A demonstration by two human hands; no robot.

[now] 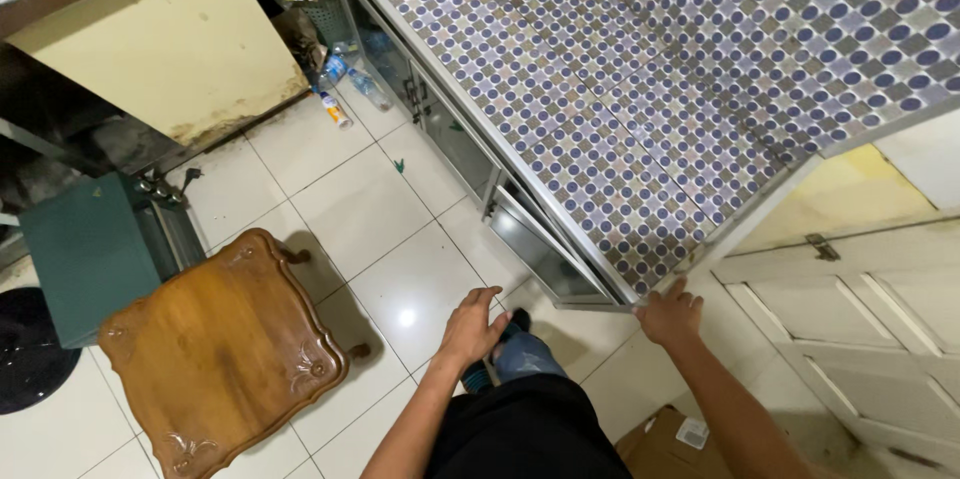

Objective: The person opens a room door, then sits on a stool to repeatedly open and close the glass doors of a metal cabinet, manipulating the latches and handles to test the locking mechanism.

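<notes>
Gripped by the right hand is the near corner of the tiled countertop, fingers curled over its metal edge. Left hand hangs loose, nothing held. Beyond, glass cabinet doors are half hidden under the counter; far bottles are blurred.

Bare arms, black shorts, blue footwear

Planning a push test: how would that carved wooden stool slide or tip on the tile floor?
The wooden stool looks like solid wood, so it is probably stiff and fairly heavy. Its short legs and broad top suggest it is unlikely to tip. On the glossy floor tiles it would probably slide readily.
</notes>
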